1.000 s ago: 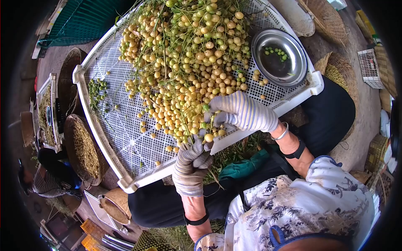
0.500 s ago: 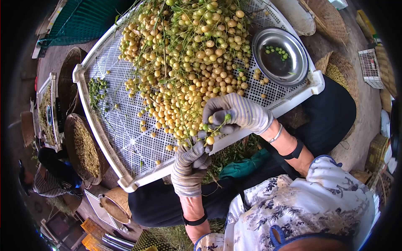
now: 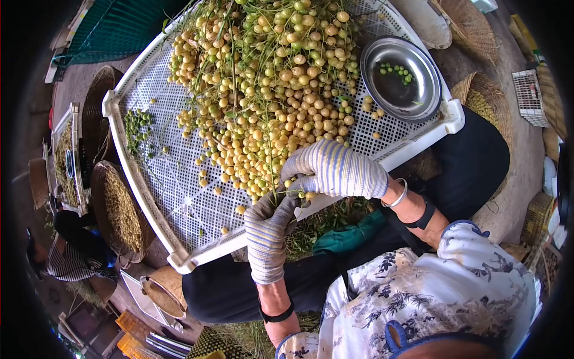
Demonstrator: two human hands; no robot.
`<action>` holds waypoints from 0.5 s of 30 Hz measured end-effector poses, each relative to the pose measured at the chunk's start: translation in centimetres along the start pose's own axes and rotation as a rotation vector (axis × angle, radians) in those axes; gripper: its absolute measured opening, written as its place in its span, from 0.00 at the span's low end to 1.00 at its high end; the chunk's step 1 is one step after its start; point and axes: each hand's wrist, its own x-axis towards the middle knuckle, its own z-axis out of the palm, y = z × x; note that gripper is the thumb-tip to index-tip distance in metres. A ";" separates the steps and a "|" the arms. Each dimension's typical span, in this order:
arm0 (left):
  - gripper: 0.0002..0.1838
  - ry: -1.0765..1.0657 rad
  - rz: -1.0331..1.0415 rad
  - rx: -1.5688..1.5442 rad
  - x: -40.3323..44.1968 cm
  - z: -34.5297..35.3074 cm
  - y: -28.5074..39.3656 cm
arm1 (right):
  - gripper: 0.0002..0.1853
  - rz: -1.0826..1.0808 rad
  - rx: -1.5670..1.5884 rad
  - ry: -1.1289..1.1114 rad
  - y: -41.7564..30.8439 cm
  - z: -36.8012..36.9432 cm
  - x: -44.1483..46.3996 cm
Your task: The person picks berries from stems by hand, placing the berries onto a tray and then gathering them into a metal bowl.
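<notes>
I see the fruit sprig (image 3: 275, 192) pinched in the left hand (image 3: 266, 239), fingers closed; the right hand (image 3: 341, 170) curls beside it, its hold unclear to me. All 3 meet near the tray rim (image 3: 218, 249); 1 bowl (image 3: 408, 99) sits beyond.

We identify the tray (image 3: 161, 173) as smooth perforated plastic, the bowl (image 3: 418, 75) as glossy metal, the gloves (image 3: 350, 169) as matt knitted cloth, the fruit (image 3: 299, 60) as smooth-skinned, and the basket (image 3: 469, 30) as rough wickerwork.

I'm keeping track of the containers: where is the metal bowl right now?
In the head view, the metal bowl sits toward the picture's upper right, on the white tray, beside the heaped fruit.
</notes>
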 end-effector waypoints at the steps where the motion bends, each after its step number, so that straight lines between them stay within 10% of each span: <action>1: 0.11 -0.018 0.003 0.018 0.1 -0.2 -0.2 | 0.16 -0.030 -0.010 0.004 0.4 0.3 -0.1; 6: 0.12 -0.011 -0.019 -0.084 0.1 -0.1 0.2 | 0.18 0.219 1.320 -0.081 1.6 -0.7 -0.8; 15: 0.11 0.014 0.046 -0.055 1.0 0.1 -1.4 | 0.12 -0.059 0.289 0.029 -0.3 -0.2 -0.6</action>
